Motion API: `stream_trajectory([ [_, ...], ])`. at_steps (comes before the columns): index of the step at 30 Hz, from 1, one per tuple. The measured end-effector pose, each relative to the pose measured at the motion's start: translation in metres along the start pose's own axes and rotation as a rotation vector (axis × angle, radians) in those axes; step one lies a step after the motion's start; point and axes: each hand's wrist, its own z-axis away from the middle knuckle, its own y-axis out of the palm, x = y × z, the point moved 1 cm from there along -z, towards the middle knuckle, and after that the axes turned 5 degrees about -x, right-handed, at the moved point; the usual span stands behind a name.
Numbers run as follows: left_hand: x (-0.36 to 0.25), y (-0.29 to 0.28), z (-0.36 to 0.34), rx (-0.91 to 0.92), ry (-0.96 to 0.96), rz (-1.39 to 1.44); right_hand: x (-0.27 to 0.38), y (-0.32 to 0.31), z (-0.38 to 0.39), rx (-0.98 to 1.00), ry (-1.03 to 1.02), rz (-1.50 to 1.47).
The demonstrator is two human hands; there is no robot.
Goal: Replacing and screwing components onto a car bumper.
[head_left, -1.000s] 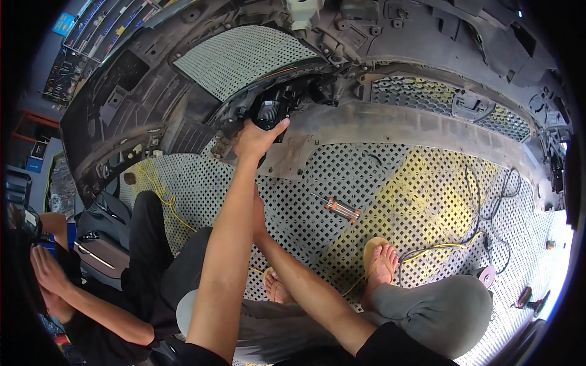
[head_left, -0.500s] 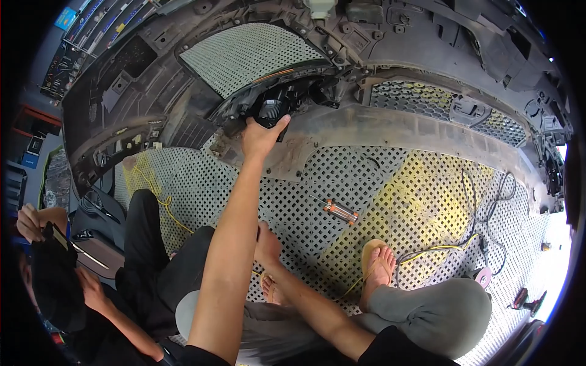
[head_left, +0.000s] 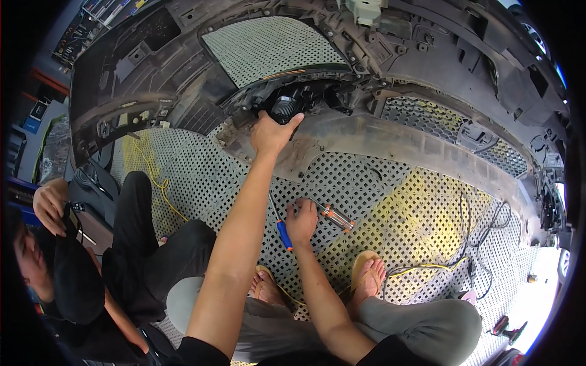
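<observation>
our left hand [head_left: 273, 134] is closed round the near end of a black ribbed unit [head_left: 285, 107], thumb along its right side; the fingers pass out of sight, so we cannot tell how tightly they press. the unit sits at the inner face of a large dark moulded panel [head_left: 421, 143], to the left of a honeycomb grille [head_left: 421, 113]. we likely hold it by this end because it is the part we can best get a palm around amid the crowded mouldings, and one hand seems enough to steady it.

our right hand [head_left: 303, 222] is low over the perforated floor [head_left: 201, 158], fingers bent and partly spread, with nothing visible in its hold. a blue-handled screwdriver [head_left: 284, 235] lies just to its left and an orange-ended screwdriver [head_left: 339, 218] just to its right; we cannot tell whether our fingertips touch the latter's shaft. both tools lie between our feet [head_left: 368, 272] and the panel, probably so we can reach them without releasing the unit.
</observation>
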Motion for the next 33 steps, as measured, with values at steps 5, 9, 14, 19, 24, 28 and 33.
stream_trajectory([
  [5, 0.004, 0.004, -0.005, 0.016, 0.041, -0.024, 0.01, -0.023, -0.043, -0.09, 0.119, -0.32],
  [9, 0.001, 0.0, -0.004, -0.008, 0.054, -0.044, 0.03, -0.049, -0.071, -0.184, 0.129, -0.465],
  [14, 0.006, 0.002, -0.005, 0.009, 0.04, 0.01, 0.076, -0.064, -0.134, -0.212, -0.156, -0.365],
  [19, 0.037, 0.012, -0.014, 0.093, 0.129, 0.327, 0.115, -0.091, -0.223, 0.4, -0.554, 0.077],
  [24, 0.052, 0.018, -0.01, 0.066, 0.243, 0.412, 0.087, -0.184, -0.245, 1.107, -1.048, 1.086],
  [28, 0.05, 0.01, -0.004, 0.044, 0.235, 0.351, 0.021, -0.241, -0.221, 0.931, -0.769, 0.933],
  [33, 0.041, 0.006, -0.002, 0.002, 0.306, 0.368, -0.099, -0.266, -0.108, 0.369, -0.182, 0.292],
])
